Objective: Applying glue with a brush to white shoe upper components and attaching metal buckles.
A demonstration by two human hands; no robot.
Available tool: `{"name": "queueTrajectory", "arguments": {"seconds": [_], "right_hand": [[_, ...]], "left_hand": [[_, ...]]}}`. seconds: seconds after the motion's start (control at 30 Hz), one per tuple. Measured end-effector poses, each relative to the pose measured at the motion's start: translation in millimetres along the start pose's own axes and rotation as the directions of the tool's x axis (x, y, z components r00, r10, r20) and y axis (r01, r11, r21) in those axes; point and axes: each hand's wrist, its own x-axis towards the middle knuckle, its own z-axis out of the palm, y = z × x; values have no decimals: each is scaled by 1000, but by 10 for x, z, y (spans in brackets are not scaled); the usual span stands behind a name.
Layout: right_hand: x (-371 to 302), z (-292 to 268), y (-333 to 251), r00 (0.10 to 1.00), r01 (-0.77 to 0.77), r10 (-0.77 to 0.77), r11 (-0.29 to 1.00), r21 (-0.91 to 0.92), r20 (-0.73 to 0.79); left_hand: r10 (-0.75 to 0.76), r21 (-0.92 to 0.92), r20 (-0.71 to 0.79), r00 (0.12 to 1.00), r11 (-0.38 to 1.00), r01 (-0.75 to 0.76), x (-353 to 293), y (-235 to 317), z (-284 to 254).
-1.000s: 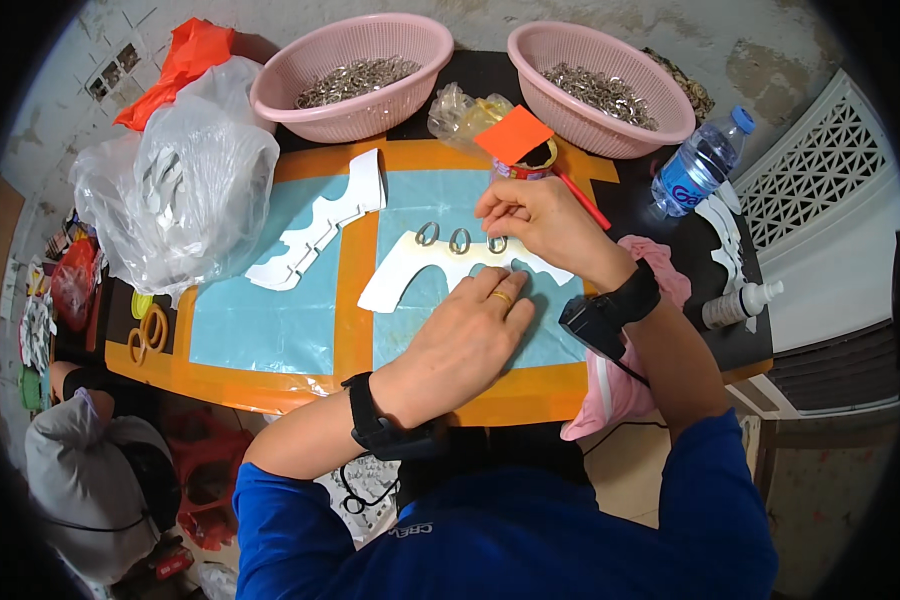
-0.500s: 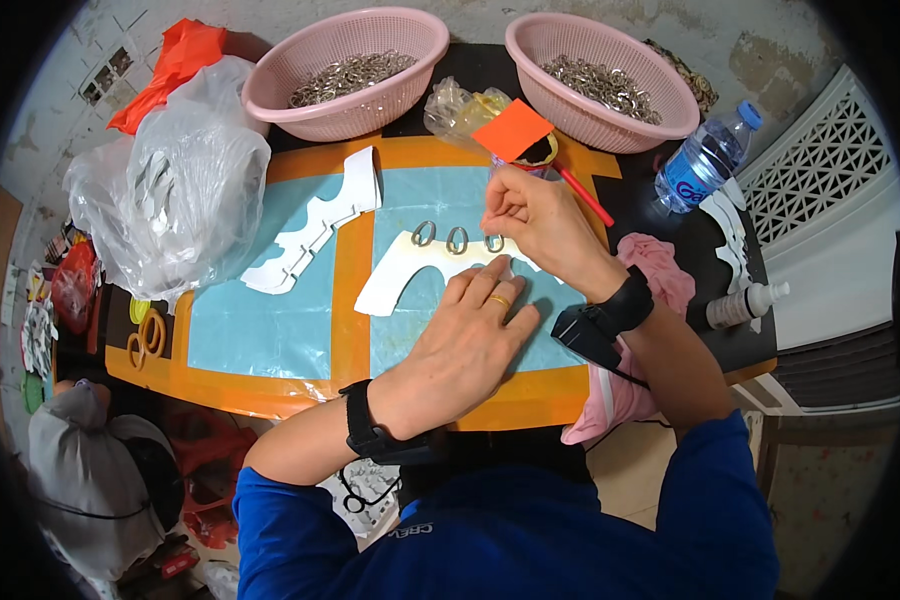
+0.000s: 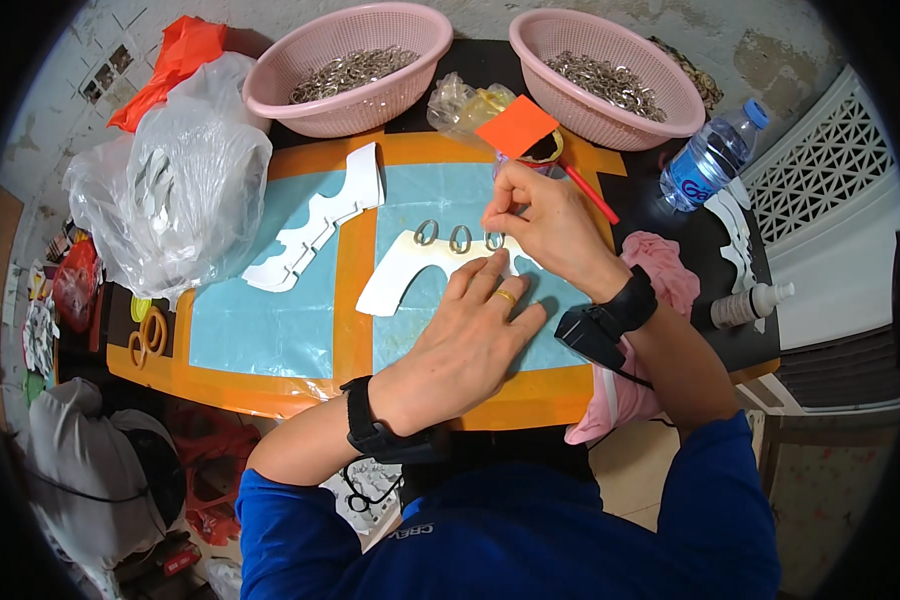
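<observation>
Grip hidden at rightmost ring [image 3: 488, 241]

The right hand [image 3: 550, 228] pinches fingertips together there; on what, I cannot tell. The left hand [image 3: 460, 342], flattened, covers part of the white cutout [image 3: 395, 275] on blue sheeting [image 3: 260, 335].

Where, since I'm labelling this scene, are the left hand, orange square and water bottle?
Left hand [image 3: 458, 345]: head view, back of the hand.
Orange square [image 3: 517, 126]: head view, middle of its flat face.
Water bottle [image 3: 711, 160]: head view, side of its body.
</observation>
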Motion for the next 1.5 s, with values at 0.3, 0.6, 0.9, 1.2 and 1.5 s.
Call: {"name": "queueTrajectory", "arguments": {"seconds": [0.3,0.6,0.9,1.2,1.5], "right_hand": [[-4,-20,-16,1000,0,2,995,-98,23],[-14,-14,2,1000,-2,4,994,-112,15],[-58,-1,-72,998,28,-40,974,-224,-49],[-65,-31,-50,994,101,-109,927,-360,-2],[-98,-99,-185,988,153,-153,908,-389,30]], "left_hand": [[-27,33,-7,1000,999,28,-6,38,25],[-9,24,22,1000,1000,9,21,-13,-11],[-23,32,56,998,999,21,86,12,-60],[-30,59,93,995,998,25,126,18,-94],[-30,62,95,995,998,24,127,-7,-96]]}}
